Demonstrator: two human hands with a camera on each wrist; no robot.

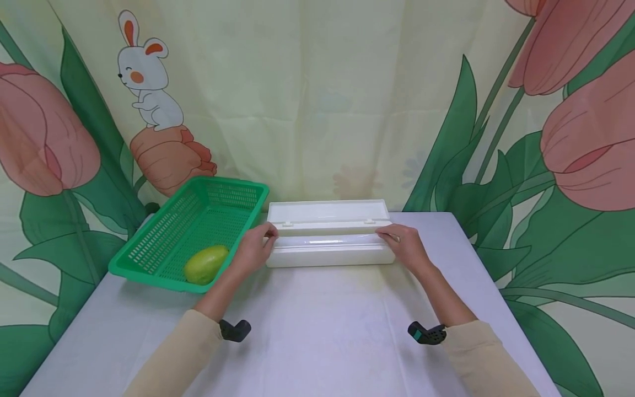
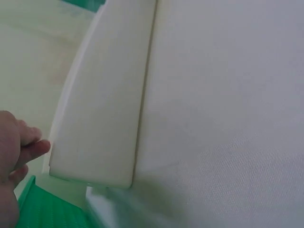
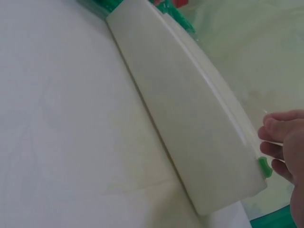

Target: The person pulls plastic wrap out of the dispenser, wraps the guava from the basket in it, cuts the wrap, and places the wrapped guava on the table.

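Note:
A white cling film dispenser [image 1: 329, 257] lies lengthwise across the table with its lid [image 1: 327, 210] raised at the back. Clear, shiny film [image 1: 327, 240] stretches along its top. At the left end, my left hand [image 1: 254, 246] pinches the film's edge between thumb and fingers. My right hand [image 1: 408, 247] pinches the film at the opposite end, thumb and forefinger together in the right wrist view. A small green piece [image 3: 265, 167] sits at the dispenser's end beside the right fingers. In the left wrist view, the left fingers [image 2: 35, 148] are just past the dispenser's corner.
Left of the dispenser stands a green plastic basket [image 1: 149, 275] holding a yellow-green oval fruit [image 1: 206, 264]. A white cloth [image 1: 317, 325] covers the table. Behind hangs a printed curtain [image 1: 317, 99] with tulips and a rabbit.

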